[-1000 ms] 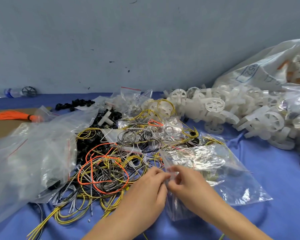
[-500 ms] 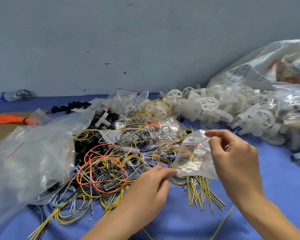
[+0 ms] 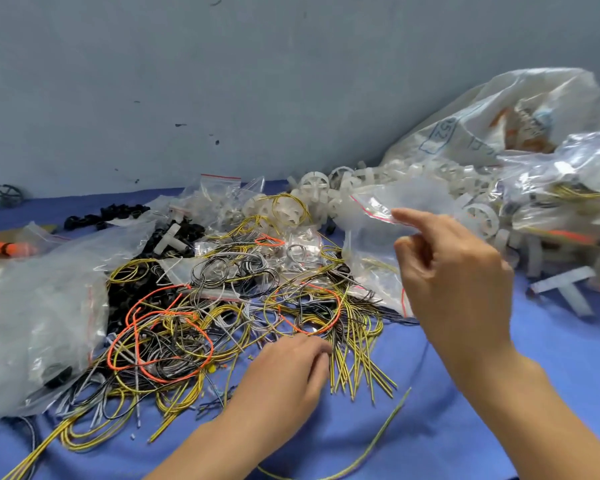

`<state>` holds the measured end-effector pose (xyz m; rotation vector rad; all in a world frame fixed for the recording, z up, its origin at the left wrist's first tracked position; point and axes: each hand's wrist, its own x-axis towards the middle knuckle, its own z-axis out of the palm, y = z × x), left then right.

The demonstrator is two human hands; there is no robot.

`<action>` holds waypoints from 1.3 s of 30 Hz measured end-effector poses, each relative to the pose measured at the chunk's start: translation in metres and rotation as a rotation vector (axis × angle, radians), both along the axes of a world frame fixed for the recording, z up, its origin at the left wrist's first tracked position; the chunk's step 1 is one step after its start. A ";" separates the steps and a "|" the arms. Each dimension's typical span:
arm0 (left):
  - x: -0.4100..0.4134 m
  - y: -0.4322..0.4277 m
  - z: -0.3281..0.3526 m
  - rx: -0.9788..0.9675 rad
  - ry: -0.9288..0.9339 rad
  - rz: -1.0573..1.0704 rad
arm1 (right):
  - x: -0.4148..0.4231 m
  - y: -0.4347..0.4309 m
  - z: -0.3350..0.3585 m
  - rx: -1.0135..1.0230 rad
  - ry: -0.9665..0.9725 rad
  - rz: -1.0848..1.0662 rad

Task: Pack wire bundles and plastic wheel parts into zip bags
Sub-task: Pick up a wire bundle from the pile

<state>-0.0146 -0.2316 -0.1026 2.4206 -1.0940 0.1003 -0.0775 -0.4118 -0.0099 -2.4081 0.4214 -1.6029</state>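
Wire bundles lay tangled on the blue counter under the left hand's curled fingertips, grip unclear, while the right hand pinched a zip bag aloft, which it should spread wide before feeding loops in.

Right hand lifted near a blurred zip bag, perhaps touching; left hand on wires

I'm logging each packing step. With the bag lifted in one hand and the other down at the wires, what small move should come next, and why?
Probably the left hand should gather the yellow wire bundle under its fingers: the right hand already holds a zip bag raised above the pile, seemingly ready to be filled.
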 end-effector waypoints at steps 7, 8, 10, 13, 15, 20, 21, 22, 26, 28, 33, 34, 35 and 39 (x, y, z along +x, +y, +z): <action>0.015 -0.020 0.001 0.236 -0.123 0.209 | 0.004 -0.023 -0.011 0.362 0.353 0.060; 0.018 -0.017 0.000 0.245 -0.125 0.214 | 0.003 -0.025 -0.011 0.372 0.359 0.064; 0.022 -0.010 -0.001 0.259 -0.143 0.193 | 0.002 -0.027 -0.012 0.387 0.374 0.073; 0.024 -0.001 -0.003 0.219 -0.125 0.156 | 0.000 -0.029 -0.014 0.388 0.393 0.089; 0.022 0.004 -0.004 0.185 -0.115 0.127 | 0.000 -0.028 -0.015 0.383 0.390 0.092; 0.031 0.006 -0.005 0.252 -0.179 0.019 | 0.006 -0.022 -0.019 0.385 0.413 0.097; 0.033 0.004 -0.004 0.258 -0.192 0.019 | 0.008 -0.020 -0.020 0.386 0.419 0.098; 0.035 0.003 -0.003 0.257 -0.203 0.021 | 0.010 -0.019 -0.020 0.385 0.423 0.097; 0.043 0.002 -0.002 0.246 -0.216 -0.020 | 0.019 -0.015 -0.021 0.382 0.428 0.092; 0.046 0.005 -0.004 0.277 -0.214 -0.071 | 0.023 -0.013 -0.022 0.377 0.440 0.093; 0.048 0.006 -0.002 0.385 -0.199 -0.091 | 0.032 -0.008 -0.023 0.380 0.467 0.100; 0.049 0.005 -0.001 0.386 -0.207 -0.083 | 0.034 -0.007 -0.023 0.381 0.468 0.099; 0.049 0.006 0.001 0.383 -0.217 -0.086 | 0.035 -0.007 -0.023 0.382 0.467 0.098; 0.050 0.018 0.009 0.412 -0.140 -0.191 | 0.039 -0.004 -0.023 0.387 0.456 0.097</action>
